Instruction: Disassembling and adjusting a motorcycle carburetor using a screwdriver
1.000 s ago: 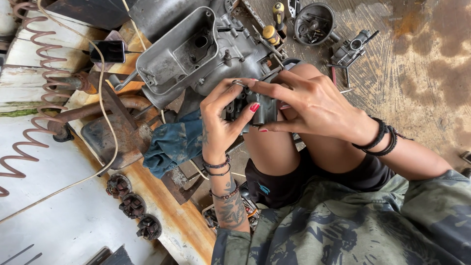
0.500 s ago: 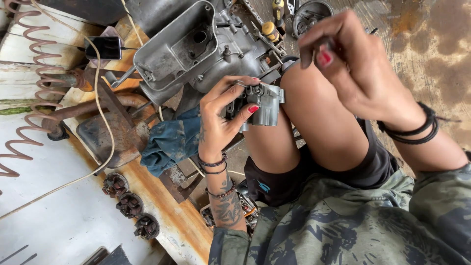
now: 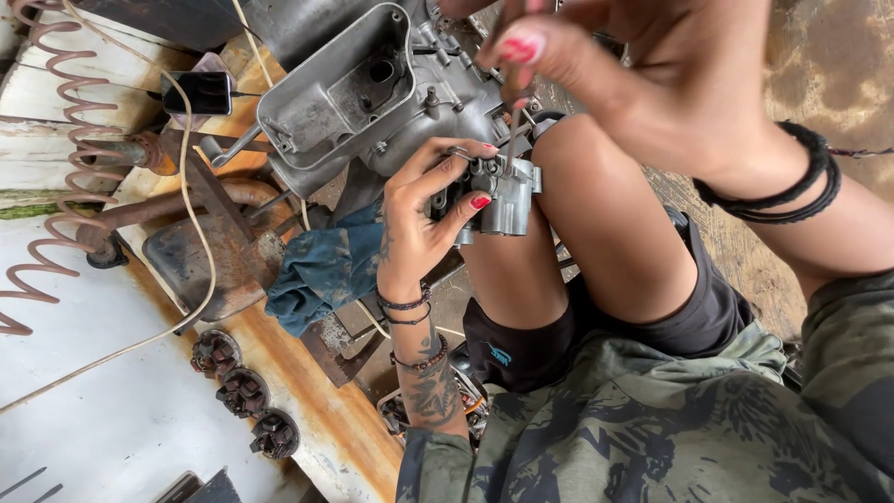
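Holding grey carburetor (image 3: 503,200) in left hand (image 3: 424,219) grip against knee; right hand (image 3: 643,79) pinching thin rod (image 3: 511,140) above it.

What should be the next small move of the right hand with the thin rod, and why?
Probably lower the thin metal rod straight down: the right hand pinches its top, and its lower end meets the top of the small grey metal carburettor, which the left hand grips against the knee.

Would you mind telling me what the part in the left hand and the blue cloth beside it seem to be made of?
The part in the left hand looks like cast metal, probably aluminium: dull grey, matte, with moulded edges. The cloth looks like woven fabric: soft folds, stained blue.
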